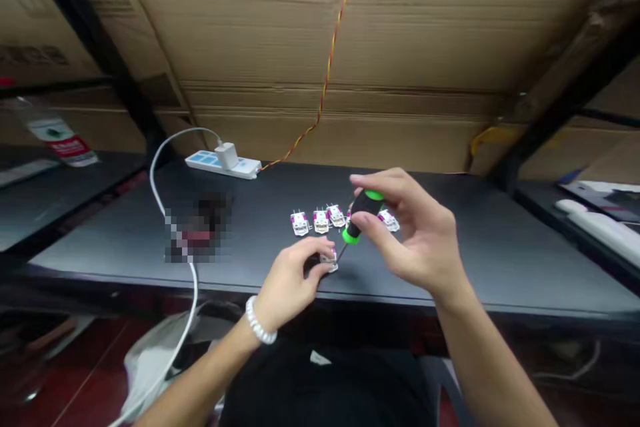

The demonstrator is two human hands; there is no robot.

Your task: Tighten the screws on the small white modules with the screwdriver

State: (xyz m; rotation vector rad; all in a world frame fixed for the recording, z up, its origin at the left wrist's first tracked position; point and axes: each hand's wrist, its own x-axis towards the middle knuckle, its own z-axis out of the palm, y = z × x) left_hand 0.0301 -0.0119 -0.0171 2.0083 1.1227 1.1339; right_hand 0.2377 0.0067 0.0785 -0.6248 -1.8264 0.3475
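Observation:
My left hand (293,280) pinches a small white and purple plug module (330,259) near the front edge of the desk. In my right hand (417,233) is a black and green screwdriver (363,213), tilted, its shaft slanting down to the module's right side. Whether the tip touches a screw is too small to tell. Behind my hands several similar modules with metal pins lie in a row, among them a white and purple one (300,223) at the left end and another (389,219) at the right. The screwdriver partly hides one in the row.
A white power strip (223,164) with a charger (227,155) lies at the back left. Its white cable (194,293) hangs over the desk's front edge. A pixelated patch covers something on the left of the desk (500,247). A bottle (63,139) stands far left.

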